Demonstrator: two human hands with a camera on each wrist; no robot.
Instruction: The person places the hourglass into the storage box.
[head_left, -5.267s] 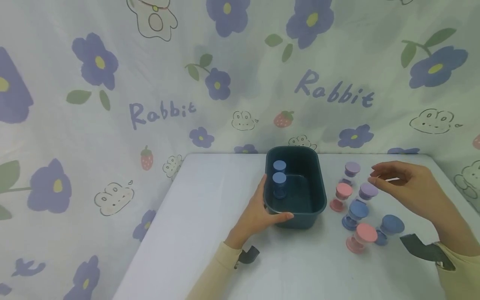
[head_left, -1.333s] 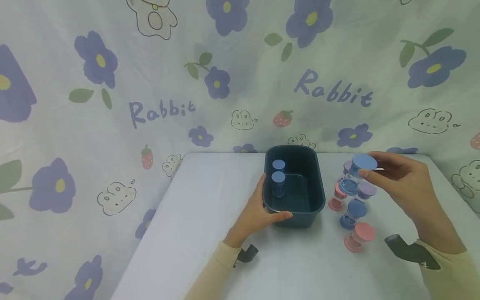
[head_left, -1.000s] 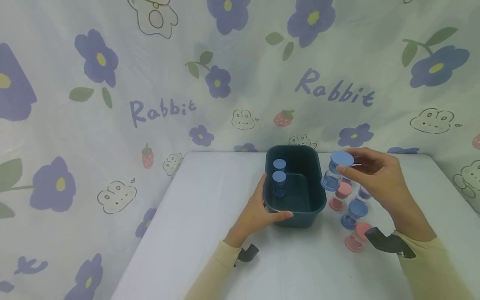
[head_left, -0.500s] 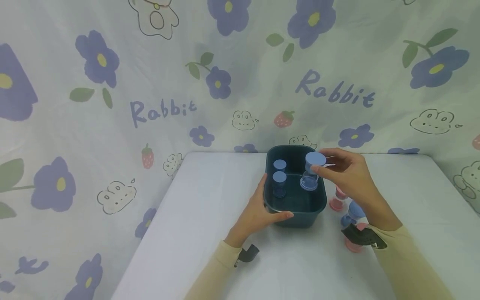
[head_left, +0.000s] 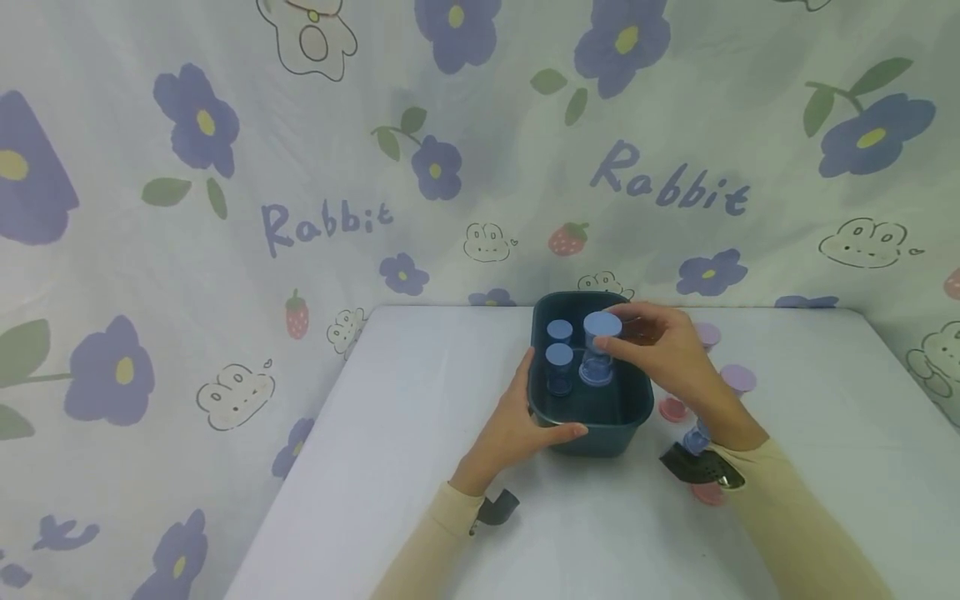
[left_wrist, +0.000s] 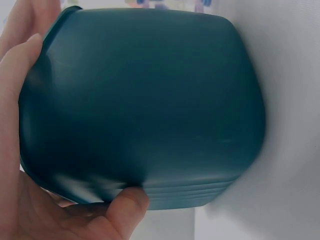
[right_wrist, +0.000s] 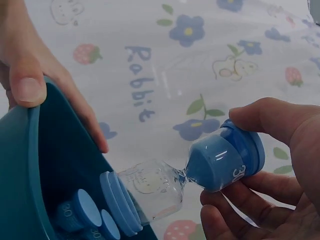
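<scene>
My left hand [head_left: 510, 429] grips the dark teal plastic bin [head_left: 592, 443] at its near left corner, thumb on the front wall and fingers along the left side. Over the bin's opening, my right hand [head_left: 667, 346] holds a blue hourglass [head_left: 603, 327] by its top cap, between thumb and fingers. In the right wrist view this hourglass [right_wrist: 212, 162] is marked 30, its blue sand in the bulb nearest my fingers. Two more blue hourglasses stand along the bin's left side, a nearer one [head_left: 559, 357] and a farther one [head_left: 559, 330].
Right of the bin, partly behind my right arm, are two purple hourglasses, one nearer [head_left: 738, 379] and one farther [head_left: 707, 335], a blue hourglass [head_left: 697, 437], and two pink ones with their bases [head_left: 673, 409] showing. A printed cloth [head_left: 480, 167] hangs behind the white table [head_left: 360, 467].
My right hand has picked up a blue hourglass from the table's right side and carried it left, over the bin, now slightly lower. The left hand has stayed on the bin.
</scene>
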